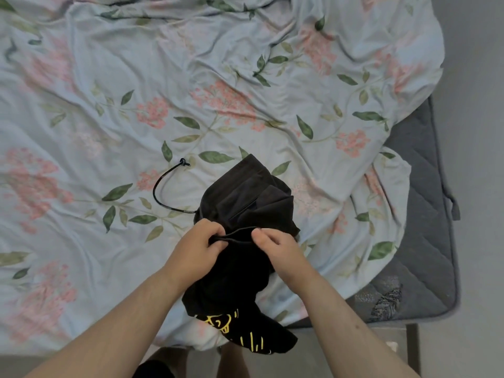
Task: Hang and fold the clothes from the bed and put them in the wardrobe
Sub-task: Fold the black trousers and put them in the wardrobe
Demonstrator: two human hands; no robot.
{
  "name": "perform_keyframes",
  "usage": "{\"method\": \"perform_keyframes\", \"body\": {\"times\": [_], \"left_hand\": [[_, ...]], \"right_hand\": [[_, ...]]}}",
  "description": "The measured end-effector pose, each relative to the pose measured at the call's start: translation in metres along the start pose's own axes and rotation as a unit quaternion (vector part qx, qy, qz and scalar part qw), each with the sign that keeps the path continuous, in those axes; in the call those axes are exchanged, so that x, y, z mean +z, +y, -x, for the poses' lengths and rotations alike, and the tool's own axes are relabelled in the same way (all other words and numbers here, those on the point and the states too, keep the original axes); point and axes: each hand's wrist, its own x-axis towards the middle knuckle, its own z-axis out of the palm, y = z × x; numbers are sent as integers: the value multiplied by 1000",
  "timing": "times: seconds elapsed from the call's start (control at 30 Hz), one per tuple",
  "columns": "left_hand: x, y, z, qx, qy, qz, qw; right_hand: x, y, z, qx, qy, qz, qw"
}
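Floral cotton sheet (pixel 109 91) is seen bare of other clothes, though no wardrobe is in view. A drawstring (pixel 161 186) trails toward nine o'clock from a black garment (pixel 245 197), bunched and unfolded near the bed's six o'clock edge. Its edge is pinched by the curled fingers of the left hand (pixel 196 246) and, at three o'clock, the right hand (pixel 278 252). Folding is judged barely begun.

A rumpled floral sheet (pixel 191 91) covers a grey mattress (pixel 425 214) beside pale floor (pixel 480 159).
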Motion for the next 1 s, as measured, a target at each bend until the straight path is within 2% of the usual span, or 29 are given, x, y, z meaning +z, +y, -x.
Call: {"method": "perform_keyframes", "body": {"times": [0.03, 0.1, 0.17, 0.27, 0.3, 0.37, 0.43, 0.5, 0.63, 0.67, 0.7, 0.73, 0.77, 0.8, 0.83, 0.87, 0.93, 1.0], "left_hand": [[-4, 3, 7, -3, 16, 11, 1000], [-15, 12, 24, -6, 43, 27, 999], [-31, 24, 42, 9, 47, 46, 998], [-63, 47, 68, 81, 38, 79, 993], [-76, 56, 75, 113, 30, 86, 989], [-100, 73, 90, 165, 13, 111, 980], [-125, 96, 102, 214, 11, 130, 968], [-159, 123, 114, 275, 1, 127, 953], [-227, 171, 141, 427, -46, 69, 900], [-240, 187, 148, 436, -75, 52, 895], [-251, 201, 153, 401, -96, 43, 910], [-266, 214, 159, 382, -55, 38, 922], [-280, 217, 165, 390, -16, 41, 920], [-296, 223, 173, 392, -83, 106, 910], [-314, 225, 179, 439, -127, 117, 882], [-340, 227, 188, 457, -87, 140, 874], [-387, 228, 203, 410, -66, 186, 890], [-422, 243, 215, 406, -18, 193, 893]], "right_hand": [[3, -7, 6, -3, -39, -10, 999], [6, -21, 21, -6, -59, 10, 998], [6, -39, 39, 30, -83, -19, 996], [5, -66, 66, 96, -114, -44, 988], [5, -79, 74, 102, -97, -53, 989], [6, -104, 88, 64, -12, -31, 997], [2, -137, 103, -3, 71, 35, 997], [-2, -170, 120, -73, 82, 140, 984], [7, -238, 153, -165, -38, 358, 918], [18, -254, 158, -176, -74, 383, 904], [30, -270, 162, -179, -104, 396, 894], [43, -285, 164, -175, -130, 403, 889], [54, -301, 170, -165, -151, 399, 889], [62, -316, 175, -164, -157, 385, 895], [68, -332, 183, -167, -160, 364, 902], [71, -347, 192, -180, -158, 333, 912], [73, -375, 212, -185, -171, 237, 938], [76, -399, 226, -184, -180, 117, 959]]}}
